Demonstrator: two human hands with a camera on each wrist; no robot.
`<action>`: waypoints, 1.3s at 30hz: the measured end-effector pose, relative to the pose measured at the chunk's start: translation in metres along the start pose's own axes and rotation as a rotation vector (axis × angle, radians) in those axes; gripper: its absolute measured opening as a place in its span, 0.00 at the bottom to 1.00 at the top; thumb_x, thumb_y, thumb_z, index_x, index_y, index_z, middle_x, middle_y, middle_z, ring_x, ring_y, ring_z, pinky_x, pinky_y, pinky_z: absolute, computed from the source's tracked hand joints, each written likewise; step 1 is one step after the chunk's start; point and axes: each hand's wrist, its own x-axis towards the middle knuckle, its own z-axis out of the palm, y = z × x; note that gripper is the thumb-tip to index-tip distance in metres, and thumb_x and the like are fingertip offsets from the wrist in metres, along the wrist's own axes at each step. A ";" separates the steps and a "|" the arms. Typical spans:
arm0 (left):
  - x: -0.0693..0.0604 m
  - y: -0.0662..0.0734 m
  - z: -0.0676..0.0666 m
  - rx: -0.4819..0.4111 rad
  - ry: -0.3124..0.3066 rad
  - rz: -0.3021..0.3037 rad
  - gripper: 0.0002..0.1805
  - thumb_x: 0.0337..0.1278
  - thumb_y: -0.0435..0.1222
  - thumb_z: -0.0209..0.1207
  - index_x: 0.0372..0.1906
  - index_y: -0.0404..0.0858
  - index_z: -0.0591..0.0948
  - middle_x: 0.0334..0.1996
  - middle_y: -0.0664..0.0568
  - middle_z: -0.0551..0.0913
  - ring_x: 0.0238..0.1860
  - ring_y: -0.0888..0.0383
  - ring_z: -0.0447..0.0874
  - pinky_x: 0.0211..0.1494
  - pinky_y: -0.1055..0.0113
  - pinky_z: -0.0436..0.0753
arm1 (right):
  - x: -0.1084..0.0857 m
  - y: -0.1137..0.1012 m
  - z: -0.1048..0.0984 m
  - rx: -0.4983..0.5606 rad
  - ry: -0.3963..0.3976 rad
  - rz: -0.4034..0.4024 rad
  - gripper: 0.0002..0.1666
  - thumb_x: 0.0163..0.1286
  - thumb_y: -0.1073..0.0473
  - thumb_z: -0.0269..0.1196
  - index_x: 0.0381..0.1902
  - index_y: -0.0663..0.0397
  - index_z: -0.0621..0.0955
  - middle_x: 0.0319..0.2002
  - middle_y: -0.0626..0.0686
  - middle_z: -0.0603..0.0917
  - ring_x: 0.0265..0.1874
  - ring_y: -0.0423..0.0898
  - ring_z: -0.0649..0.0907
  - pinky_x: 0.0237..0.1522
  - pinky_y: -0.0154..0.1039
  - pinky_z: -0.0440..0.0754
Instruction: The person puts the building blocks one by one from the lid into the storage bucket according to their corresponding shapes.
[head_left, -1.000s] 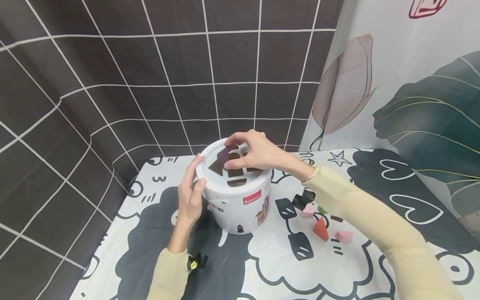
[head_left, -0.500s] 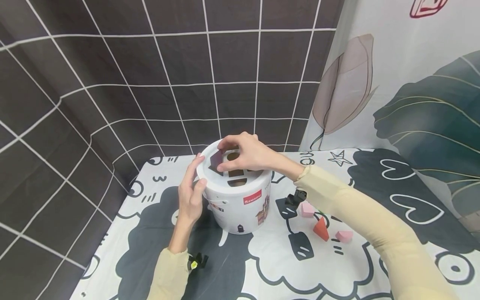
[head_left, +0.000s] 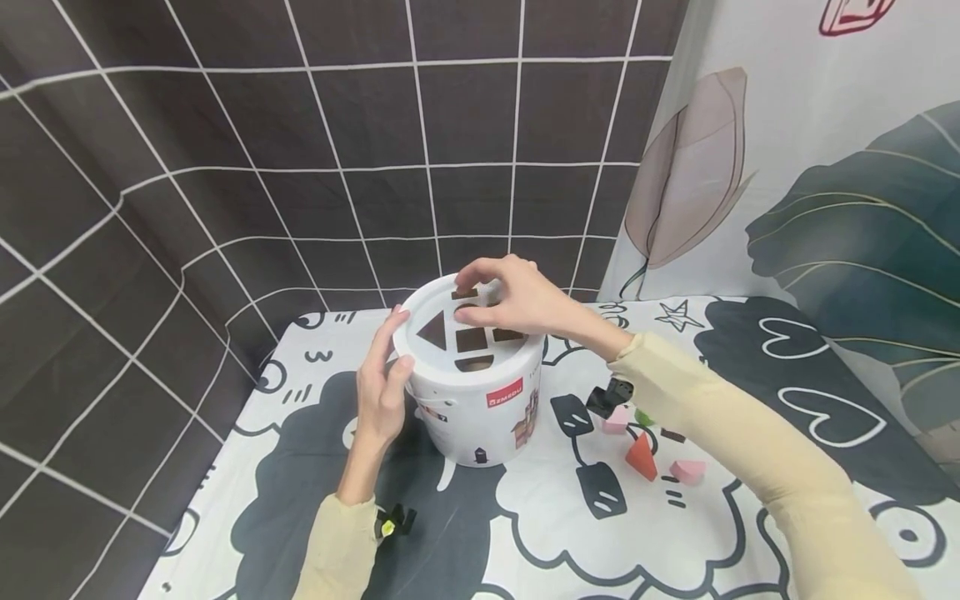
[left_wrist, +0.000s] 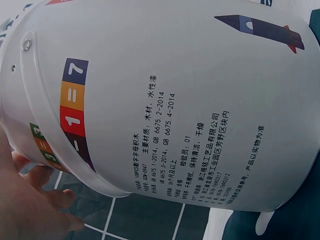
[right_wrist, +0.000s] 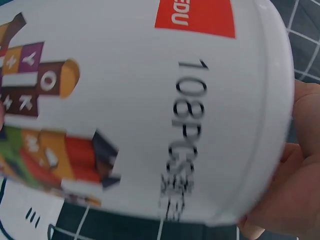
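The right hand (head_left: pixel 513 296) is poised over the lid (head_left: pixel 423 354) with thumb and forefinger loosely curved and a gap between them; no block shows in that gap, so the fingers look released, though the other fingertips are hidden from the head camera. The left hand (head_left: pixel 381 390) grips the white bucket (head_left: pixel 459 421) at its side, thumb and fingertips at the lid's edge, and its relaxed-looking lower fingers show beside the bucket in the left wrist view.

Under the right hand the lid has shaped cut-outs: a triangle (head_left: pixel 433 331), a square (head_left: pixel 472 339) and a half-round opening (head_left: pixel 474 363) are clear, while a round one is partly covered. The bucket stands upright on the patterned cloth (head_left: pixel 592 554), its red logo (head_left: pixel 505 393) facing the wearer.

Farther out, to the right of the bucket, lie a red block (head_left: pixel 642 458), a green block (head_left: pixel 643 418) and two pink blocks (head_left: pixel 687 472), well apart from the left hand.

The step in hand appears to be work at the openings, probably between one block and another. The next move seems to call for a steady left hold and a block turned to suit its cut-out.
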 end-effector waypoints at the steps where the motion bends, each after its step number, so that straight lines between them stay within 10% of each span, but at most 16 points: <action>1: 0.000 0.000 0.000 -0.002 0.004 0.007 0.32 0.59 0.43 0.47 0.67 0.34 0.74 0.70 0.43 0.70 0.71 0.47 0.66 0.72 0.46 0.61 | -0.003 0.002 -0.004 0.012 0.017 0.007 0.26 0.61 0.52 0.71 0.54 0.57 0.83 0.48 0.51 0.87 0.53 0.50 0.80 0.57 0.56 0.68; 20: 0.001 -0.002 0.001 0.001 0.027 0.022 0.32 0.58 0.43 0.48 0.66 0.34 0.75 0.69 0.43 0.72 0.70 0.47 0.68 0.71 0.48 0.62 | -0.125 0.074 -0.065 0.018 0.174 0.217 0.19 0.65 0.59 0.68 0.54 0.57 0.82 0.48 0.53 0.86 0.48 0.42 0.78 0.46 0.47 0.68; 39: -0.002 -0.003 0.001 0.030 0.028 0.023 0.32 0.58 0.43 0.47 0.67 0.36 0.75 0.69 0.45 0.72 0.70 0.47 0.68 0.72 0.47 0.61 | -0.242 0.121 -0.046 -0.027 0.230 0.455 0.20 0.64 0.61 0.69 0.53 0.62 0.82 0.47 0.61 0.85 0.43 0.33 0.78 0.40 0.33 0.71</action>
